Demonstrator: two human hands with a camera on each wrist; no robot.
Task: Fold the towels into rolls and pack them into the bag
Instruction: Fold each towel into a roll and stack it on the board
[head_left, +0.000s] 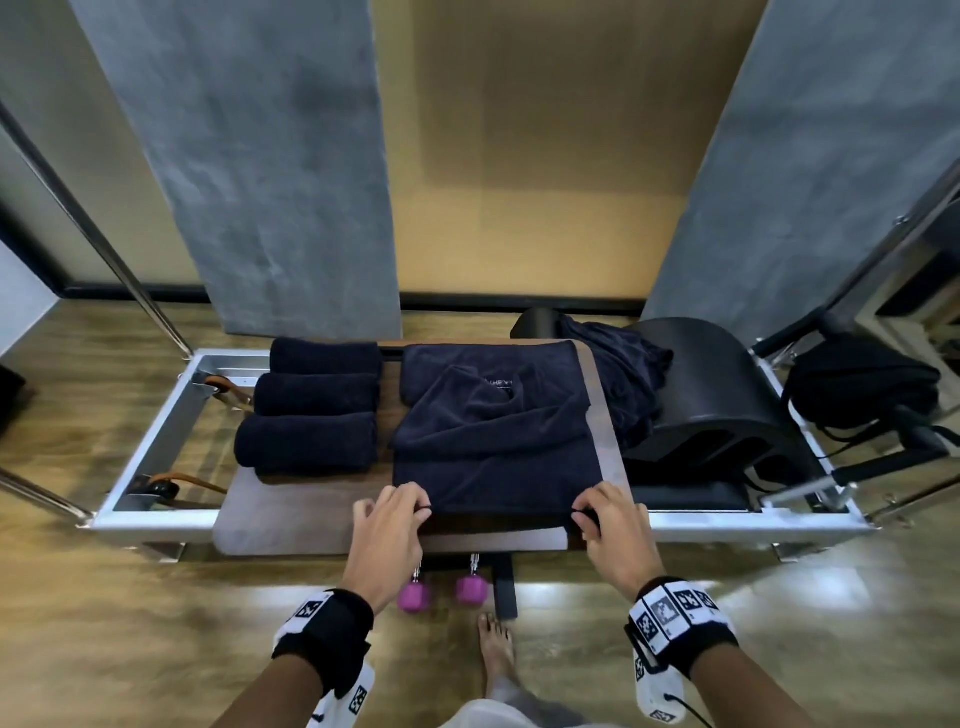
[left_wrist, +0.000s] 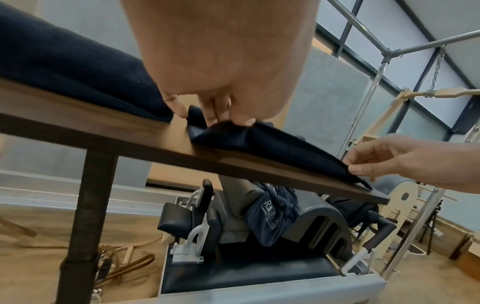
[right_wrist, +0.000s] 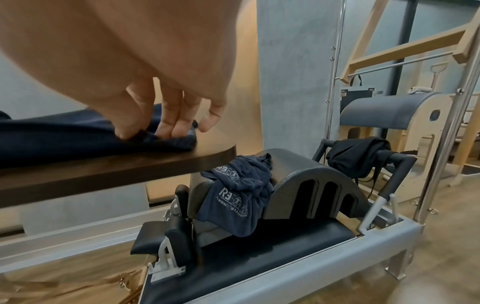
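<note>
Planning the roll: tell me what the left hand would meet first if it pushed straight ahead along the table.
Probably the bunched fold of the same towel that the left hand pinches at its near corner; depth is uncertain. The three rolled towels lie off to the left.

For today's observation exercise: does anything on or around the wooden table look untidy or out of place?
Yes. The spread towel that both hands pinch at its near corners has a rumpled fold lying askew across its middle, unlike the three neat rolls beside it. Another towel hangs crumpled over the black arc barrel.
</note>
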